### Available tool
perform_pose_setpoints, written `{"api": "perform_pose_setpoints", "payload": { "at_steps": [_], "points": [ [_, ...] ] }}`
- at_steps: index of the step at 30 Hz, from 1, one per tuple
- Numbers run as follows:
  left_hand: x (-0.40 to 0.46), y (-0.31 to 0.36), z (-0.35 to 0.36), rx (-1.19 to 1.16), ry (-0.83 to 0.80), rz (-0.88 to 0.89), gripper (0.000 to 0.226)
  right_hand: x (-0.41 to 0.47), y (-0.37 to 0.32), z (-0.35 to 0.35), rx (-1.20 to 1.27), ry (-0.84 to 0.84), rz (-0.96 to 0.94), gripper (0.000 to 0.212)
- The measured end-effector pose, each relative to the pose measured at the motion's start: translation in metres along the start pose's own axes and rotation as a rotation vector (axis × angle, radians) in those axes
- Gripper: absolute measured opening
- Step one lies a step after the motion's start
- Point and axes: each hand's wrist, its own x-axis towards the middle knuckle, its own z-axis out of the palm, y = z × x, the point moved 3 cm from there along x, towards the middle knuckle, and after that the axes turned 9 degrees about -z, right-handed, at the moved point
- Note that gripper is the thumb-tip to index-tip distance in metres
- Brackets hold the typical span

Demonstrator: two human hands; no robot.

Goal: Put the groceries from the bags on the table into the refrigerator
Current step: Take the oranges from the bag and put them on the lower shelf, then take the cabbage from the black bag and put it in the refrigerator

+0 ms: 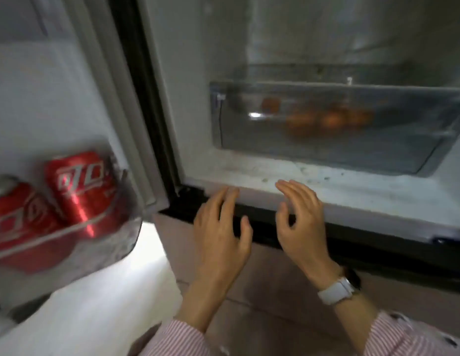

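Both hands, left [221,232] and right [302,224], hover with fingers spread and holding nothing at the fridge [326,186] sill; what look like oranges [329,119] sit in the drawer [300,147]. Next, probably fetching more groceries from the bags.

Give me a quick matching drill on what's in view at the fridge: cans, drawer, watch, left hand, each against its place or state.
1 cans
2 drawer
3 watch
4 left hand

a on the right wrist
b open, holding nothing
c in the door bin
d holds blurred orange items

Pairs: 1-c, 2-d, 3-a, 4-b
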Motion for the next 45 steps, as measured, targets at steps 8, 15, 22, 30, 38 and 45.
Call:
{"api": "perform_pose_setpoints", "payload": {
  "at_steps": [8, 15, 22, 30, 38, 45],
  "points": [
    [-0.179, -0.135, -0.11, 0.495, -0.229, -0.496, 0.047, -0.162, -0.112, 0.085, 0.298, -0.705, -0.011, 0.047],
    [-0.294, -0.218, -0.27, 0.705, -0.112, -0.982, 0.042, -0.233, -0.278, 0.163, 0.423, -1.138, -0.255, 0.056],
    [-0.385, -0.279, -0.482, 0.712, 0.158, -1.143, 0.038, -0.293, -0.521, 0.218, 0.63, -1.278, -0.553, 0.042],
    [-0.46, -0.341, -0.729, 0.813, 0.348, -1.248, 0.037, -0.338, -0.797, 0.264, 0.828, -1.285, -0.706, 0.035],
    [-0.505, -0.42, -0.903, 0.723, 0.585, -1.269, 0.035, -0.367, -1.011, 0.333, 0.899, -1.283, -0.837, 0.035],
    [-0.519, -0.538, -1.074, 0.808, 0.616, -1.277, 0.036, -0.382, -1.208, 0.432, 1.042, -1.287, -0.768, 0.036]
  ]
}}
